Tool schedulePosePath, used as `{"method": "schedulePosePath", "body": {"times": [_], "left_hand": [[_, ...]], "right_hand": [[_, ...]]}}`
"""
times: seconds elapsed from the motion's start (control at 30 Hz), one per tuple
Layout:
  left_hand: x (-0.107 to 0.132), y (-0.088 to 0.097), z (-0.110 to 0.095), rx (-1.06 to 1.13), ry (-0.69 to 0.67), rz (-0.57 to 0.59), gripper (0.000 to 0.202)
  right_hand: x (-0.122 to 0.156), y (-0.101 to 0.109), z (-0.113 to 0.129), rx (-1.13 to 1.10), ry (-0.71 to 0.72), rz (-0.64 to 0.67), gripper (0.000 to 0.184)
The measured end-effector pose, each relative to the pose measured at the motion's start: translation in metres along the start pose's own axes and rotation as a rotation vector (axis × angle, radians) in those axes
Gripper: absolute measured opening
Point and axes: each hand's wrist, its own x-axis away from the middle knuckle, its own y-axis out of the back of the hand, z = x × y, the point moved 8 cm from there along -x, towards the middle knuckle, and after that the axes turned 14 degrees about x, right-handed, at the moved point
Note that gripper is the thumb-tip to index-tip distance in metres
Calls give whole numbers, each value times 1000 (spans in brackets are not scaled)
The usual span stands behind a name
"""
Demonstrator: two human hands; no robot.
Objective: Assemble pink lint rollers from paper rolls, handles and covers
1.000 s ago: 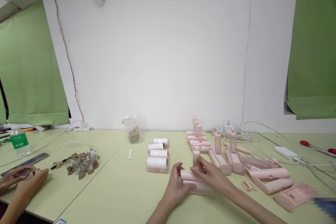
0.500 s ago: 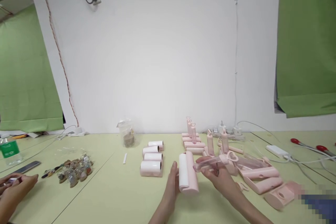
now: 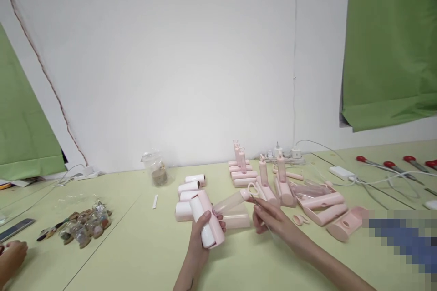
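My left hand is wrapped round a pink lint roller with a white paper roll, lifted off the green table and tilted. Its translucent pink handle with a heart-shaped loop sticks out to the right. My right hand pinches the end of that handle near the heart loop. Just left of the roller lie three white refill rolls. A clear cover piece lies on the table under the handle.
Several pink rollers, some standing upright, and pink cases crowd the table to the right. A plastic cup, a pile of small trinkets, a phone and another person's hand are at left. Chargers and red-handled tools lie at back right.
The camera tilted and swung right. My left hand lifted the roller and now grips its body; my right hand moved from holding the handle piece to pinching its heart end.
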Motion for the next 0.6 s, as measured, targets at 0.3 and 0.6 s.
{"method": "schedulePosePath", "body": {"times": [0.3, 0.6], "left_hand": [[0, 3, 5, -38, 36, -34, 23], [-2, 2, 8, -1, 80, -27, 20]], "right_hand": [[7, 16, 15, 324, 76, -176, 31], [2, 19, 14, 433, 74, -179, 25]]}}
